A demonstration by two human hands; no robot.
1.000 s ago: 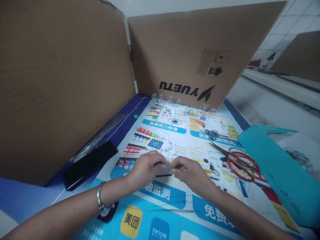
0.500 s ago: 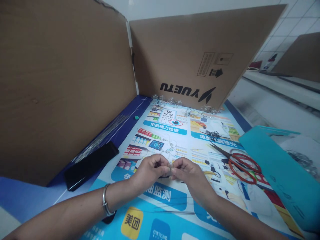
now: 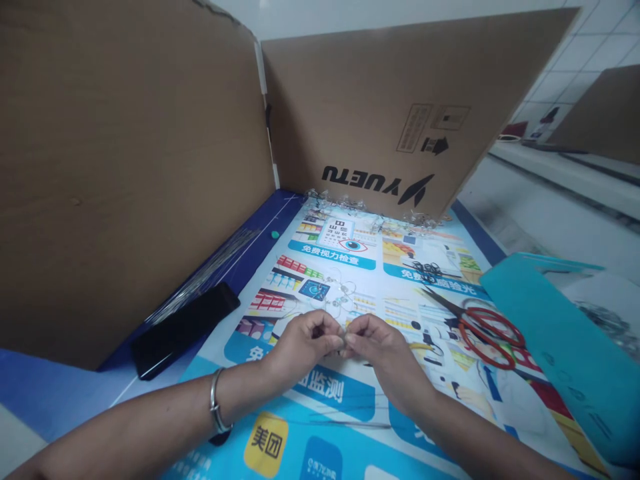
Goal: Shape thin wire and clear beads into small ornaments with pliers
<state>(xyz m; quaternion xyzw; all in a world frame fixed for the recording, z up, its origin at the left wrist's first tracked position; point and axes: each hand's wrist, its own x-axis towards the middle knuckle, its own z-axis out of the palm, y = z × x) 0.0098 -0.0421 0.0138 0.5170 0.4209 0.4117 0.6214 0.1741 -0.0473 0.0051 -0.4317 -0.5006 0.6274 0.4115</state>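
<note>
My left hand (image 3: 305,348) and my right hand (image 3: 384,348) meet over the printed mat, thumbs and index fingers pinched together tip to tip. Between them is a tiny greyish piece (image 3: 343,337), mostly covered by the fingertips; its kind cannot be made out. Just beyond the fingers lies a loose shape of thin looped wire with small shiny bits (image 3: 342,293). Several thin dark wires (image 3: 345,423) lie on the mat nearer to me, below the hands. To the right of my right hand rest scissors with red handles (image 3: 493,339), blades pointing away and left.
A black phone (image 3: 185,331) and a bundle of thin straight wires (image 3: 203,275) lie left. Black coils (image 3: 427,269) sit beyond the scissors. A teal tray (image 3: 550,340) holding wire stands right. Cardboard panels (image 3: 350,107) wall the left and back, with wire pieces (image 3: 345,202) along the base.
Both hands keep their pinch, with only slight finger movement. The whole view has shifted a little, so everything sits slightly further right.
</note>
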